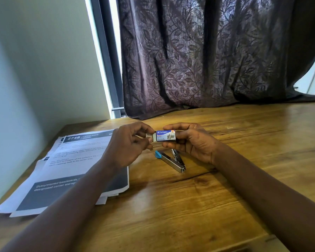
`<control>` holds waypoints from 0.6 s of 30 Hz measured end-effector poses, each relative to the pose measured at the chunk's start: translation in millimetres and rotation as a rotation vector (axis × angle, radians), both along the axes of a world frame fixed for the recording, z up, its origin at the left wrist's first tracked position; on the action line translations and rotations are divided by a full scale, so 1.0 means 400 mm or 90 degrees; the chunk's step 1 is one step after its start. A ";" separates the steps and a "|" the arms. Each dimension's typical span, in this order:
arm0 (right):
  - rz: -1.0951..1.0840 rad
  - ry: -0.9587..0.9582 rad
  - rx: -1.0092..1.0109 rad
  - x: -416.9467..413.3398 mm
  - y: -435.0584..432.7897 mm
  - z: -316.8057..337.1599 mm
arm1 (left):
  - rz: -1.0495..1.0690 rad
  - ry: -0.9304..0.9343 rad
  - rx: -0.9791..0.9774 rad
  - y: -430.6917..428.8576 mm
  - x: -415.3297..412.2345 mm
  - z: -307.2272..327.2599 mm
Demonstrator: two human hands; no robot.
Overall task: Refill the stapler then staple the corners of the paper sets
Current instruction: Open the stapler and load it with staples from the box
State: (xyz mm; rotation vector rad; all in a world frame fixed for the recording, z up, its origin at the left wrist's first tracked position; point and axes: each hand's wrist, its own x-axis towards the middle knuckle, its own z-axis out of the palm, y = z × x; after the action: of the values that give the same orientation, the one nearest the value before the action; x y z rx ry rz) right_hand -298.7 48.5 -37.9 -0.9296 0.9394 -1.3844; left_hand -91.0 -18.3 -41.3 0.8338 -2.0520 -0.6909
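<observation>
Right grip [191, 142] holds box [165, 135], left grip [127, 146] pinches its tray [151, 137], apparently fetching staples for stapler [171, 160] at six o'clock.

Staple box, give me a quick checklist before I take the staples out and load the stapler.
1. Staple box gripped by the right hand: ok.
2. Inner tray partly out, pinched by the left hand: ok.
3. Staples inside the tray: cannot tell.
4. Stapler lying opened on the table, just below the hands: ok.
5. Paper sets squared up for corner stapling: not ok, the sheets are fanned.
</observation>
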 end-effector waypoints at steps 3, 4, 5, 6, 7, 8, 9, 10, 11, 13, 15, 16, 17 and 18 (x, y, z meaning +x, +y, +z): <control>-0.001 -0.007 0.010 0.003 0.002 0.002 | -0.003 0.011 0.007 0.000 0.002 -0.001; -0.001 -0.007 0.015 0.003 0.002 0.002 | -0.003 0.012 0.008 0.001 0.001 -0.001; 0.000 -0.008 0.018 0.002 0.001 0.002 | -0.003 0.012 0.008 0.001 -0.001 -0.002; 0.000 -0.008 0.021 0.001 0.000 0.001 | -0.004 0.011 0.005 0.001 -0.003 -0.003; 0.000 -0.008 0.023 -0.001 -0.001 0.000 | -0.003 0.010 0.001 0.000 -0.006 -0.005; 0.002 -0.006 0.024 -0.002 -0.002 -0.001 | -0.002 0.007 -0.003 0.000 -0.007 -0.006; 0.004 0.000 0.024 -0.004 -0.002 -0.002 | 0.001 0.003 -0.006 -0.001 -0.008 -0.008; 0.006 0.007 0.024 -0.005 -0.003 -0.003 | 0.007 -0.003 -0.012 -0.003 -0.008 -0.010; 0.008 0.013 0.025 -0.005 -0.004 -0.004 | 0.016 -0.010 -0.021 -0.005 -0.008 -0.011; 0.011 0.015 0.023 -0.004 -0.006 -0.005 | 0.028 -0.022 -0.040 -0.007 -0.007 -0.012; 0.011 0.019 0.022 -0.003 -0.008 -0.006 | 0.036 -0.032 -0.058 -0.010 -0.007 -0.011; 0.011 0.021 0.022 -0.003 -0.008 -0.006 | 0.040 -0.038 -0.073 -0.012 -0.007 -0.011; 0.010 0.021 0.023 -0.003 -0.008 -0.007 | 0.041 -0.045 -0.092 -0.013 -0.007 -0.011; 0.007 0.021 0.023 -0.003 -0.009 -0.007 | 0.037 -0.047 -0.109 -0.014 -0.008 -0.011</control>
State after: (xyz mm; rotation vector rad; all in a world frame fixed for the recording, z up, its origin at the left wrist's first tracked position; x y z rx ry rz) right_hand -300.1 44.9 -40.6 -0.9311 0.9798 -1.3422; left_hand -94.1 -23.8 -45.6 0.8269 -2.1102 -0.4503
